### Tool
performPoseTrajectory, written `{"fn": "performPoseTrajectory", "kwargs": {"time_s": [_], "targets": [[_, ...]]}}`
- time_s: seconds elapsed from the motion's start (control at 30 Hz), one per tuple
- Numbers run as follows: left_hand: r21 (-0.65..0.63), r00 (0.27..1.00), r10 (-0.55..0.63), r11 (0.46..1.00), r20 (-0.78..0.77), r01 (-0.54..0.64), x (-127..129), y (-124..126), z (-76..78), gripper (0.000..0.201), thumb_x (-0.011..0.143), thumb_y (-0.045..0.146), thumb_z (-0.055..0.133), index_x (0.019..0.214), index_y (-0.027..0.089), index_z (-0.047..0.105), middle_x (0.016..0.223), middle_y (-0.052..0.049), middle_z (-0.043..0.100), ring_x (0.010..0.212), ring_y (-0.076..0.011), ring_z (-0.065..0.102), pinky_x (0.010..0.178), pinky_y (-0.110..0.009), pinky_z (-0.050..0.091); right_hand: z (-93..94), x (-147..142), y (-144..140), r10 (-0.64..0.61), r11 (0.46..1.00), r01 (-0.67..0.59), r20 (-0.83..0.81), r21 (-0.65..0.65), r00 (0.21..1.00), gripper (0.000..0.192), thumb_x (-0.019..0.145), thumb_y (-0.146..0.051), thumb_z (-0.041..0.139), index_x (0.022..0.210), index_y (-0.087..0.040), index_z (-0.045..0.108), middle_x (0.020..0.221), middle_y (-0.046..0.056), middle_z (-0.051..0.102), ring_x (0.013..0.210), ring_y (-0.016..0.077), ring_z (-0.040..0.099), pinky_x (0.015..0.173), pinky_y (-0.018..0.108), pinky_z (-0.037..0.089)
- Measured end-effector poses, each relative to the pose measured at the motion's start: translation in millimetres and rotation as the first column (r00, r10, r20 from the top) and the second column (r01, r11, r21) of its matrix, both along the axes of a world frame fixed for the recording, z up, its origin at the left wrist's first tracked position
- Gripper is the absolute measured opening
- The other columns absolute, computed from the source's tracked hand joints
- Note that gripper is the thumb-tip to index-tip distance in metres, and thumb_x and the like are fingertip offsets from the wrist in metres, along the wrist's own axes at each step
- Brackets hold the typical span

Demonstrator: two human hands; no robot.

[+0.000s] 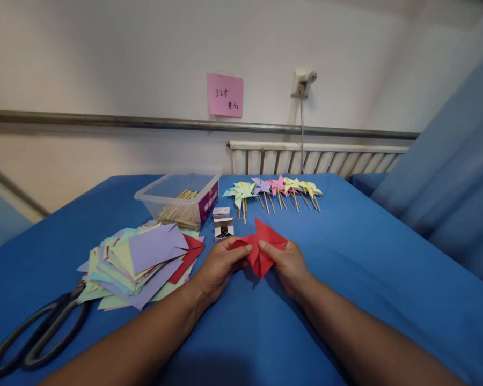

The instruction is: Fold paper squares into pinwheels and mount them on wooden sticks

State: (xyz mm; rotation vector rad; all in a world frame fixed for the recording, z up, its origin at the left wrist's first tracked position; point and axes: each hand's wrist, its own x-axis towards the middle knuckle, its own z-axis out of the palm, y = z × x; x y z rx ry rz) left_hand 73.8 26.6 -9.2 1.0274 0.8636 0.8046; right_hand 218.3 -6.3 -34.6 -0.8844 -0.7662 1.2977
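A red paper square [265, 241], partly folded into points, is held low over the blue table [366, 257]. My left hand [219, 268] pinches its left corner with thumb and fingers. From the other side, my right hand [287, 262] grips the right part. A messy stack of coloured paper squares [140, 262] lies just left of my left hand. Two small white boxes [222, 224] stand right behind the red paper.
Large black scissors [36, 338] lie at the front left edge. A clear plastic tub [181, 201] with wooden sticks stands behind the paper stack. A row of finished paper pinwheels [276, 190] on sticks lies at the back. A radiator [314, 160] and wall lie beyond.
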Motion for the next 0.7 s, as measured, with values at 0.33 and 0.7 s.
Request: {"fn": "performPoseTrajectory", "kwargs": {"time_s": [0.33,0.7], "targets": [[-0.095,0.987,0.094,0.992,0.13,-0.082,8.0,-10.5,-5.6,0.02,0.067,0.024,0.078,0.083,0.013,0.071,0.073,-0.003,0.069,0.067,-0.0139,0.061,0.08,-0.032,0.049,1.6,-8.3,-5.4,-0.017,1.0,0.017,-0.061,0.0,0.998,0.026,0.07,-0.033,0.077,0.088,-0.015,0.074,0.086,0.007,0.075,0.073,0.0208,0.067,0.08,0.038,0.052],[-0.179,0.96,0.217,0.966,0.179,-0.185,4.0,-4.2,0.0,0.02,0.065,0.018,0.076,0.084,0.012,0.072,0.08,-0.007,0.073,0.071,-0.0178,0.066,0.073,-0.03,0.054,0.7,5.8,-7.3,-0.118,0.99,0.1,0.179,0.102,0.977,0.034,0.077,-0.031,0.069,0.109,-0.022,0.061,0.086,0.001,0.066,0.074,0.0141,0.06,0.07,0.027,0.047]]}}
